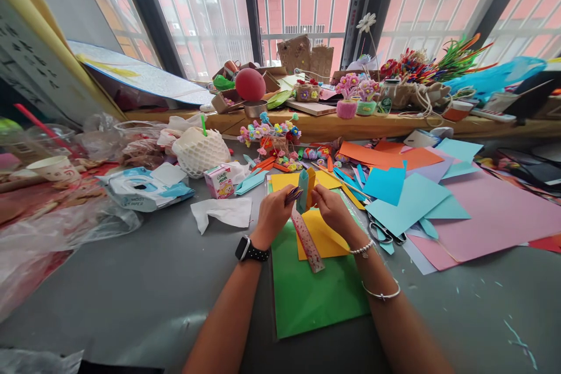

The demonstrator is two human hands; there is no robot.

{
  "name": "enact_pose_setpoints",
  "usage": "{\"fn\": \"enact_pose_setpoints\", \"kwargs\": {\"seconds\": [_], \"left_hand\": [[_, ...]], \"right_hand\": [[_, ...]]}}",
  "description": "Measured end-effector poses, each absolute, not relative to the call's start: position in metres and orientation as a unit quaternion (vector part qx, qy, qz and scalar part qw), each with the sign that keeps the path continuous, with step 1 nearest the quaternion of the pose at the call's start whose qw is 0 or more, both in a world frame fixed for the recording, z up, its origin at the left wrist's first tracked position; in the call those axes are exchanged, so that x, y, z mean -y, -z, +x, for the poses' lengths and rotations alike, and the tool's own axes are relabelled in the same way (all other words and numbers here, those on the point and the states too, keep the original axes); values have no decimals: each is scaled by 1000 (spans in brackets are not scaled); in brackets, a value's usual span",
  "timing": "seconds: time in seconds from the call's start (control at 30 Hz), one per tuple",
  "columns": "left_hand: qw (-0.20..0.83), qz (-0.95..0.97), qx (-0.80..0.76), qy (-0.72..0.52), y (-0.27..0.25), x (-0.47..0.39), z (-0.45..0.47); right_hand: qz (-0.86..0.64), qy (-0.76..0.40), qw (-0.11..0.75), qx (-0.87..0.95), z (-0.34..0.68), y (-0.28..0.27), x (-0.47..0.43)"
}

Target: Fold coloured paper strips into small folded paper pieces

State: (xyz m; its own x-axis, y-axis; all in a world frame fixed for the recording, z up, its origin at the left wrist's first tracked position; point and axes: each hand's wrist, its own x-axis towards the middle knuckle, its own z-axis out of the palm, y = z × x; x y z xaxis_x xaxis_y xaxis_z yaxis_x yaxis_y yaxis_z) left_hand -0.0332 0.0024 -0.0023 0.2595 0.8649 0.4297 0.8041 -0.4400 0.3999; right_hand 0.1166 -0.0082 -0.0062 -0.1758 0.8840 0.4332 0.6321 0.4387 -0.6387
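Your left hand [276,213] is curled tight on the left side of an upright, teal-and-yellow folded paper piece [302,191]; your right hand [333,210] appears to pinch its yellow edge, thumb and fingertip together. Pressing too hard could crease the thin paper; uneven pulling could skew its folds. Below, a pink-patterned flat ruler [308,242] crosses a bright yellow paper sheet [328,235], over a glossy green rectangular sheet [319,304].
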Motion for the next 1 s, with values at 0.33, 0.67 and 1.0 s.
{"fn": "enact_pose_setpoints", "kwargs": {"seconds": [0.33, 0.67, 1.0], "left_hand": [[121, 775, -504, -361, 6, -4, -32], [232, 716, -489, -442, 5, -7, -29], [232, 730, -465, -445, 8, -7, -26]], "right_hand": [[-484, -133, 386, 774, 117, 4, 10], [-475, -157, 387, 775, 114, 5, 10], [-522, -109, 406, 742, 111, 9, 10]]}}
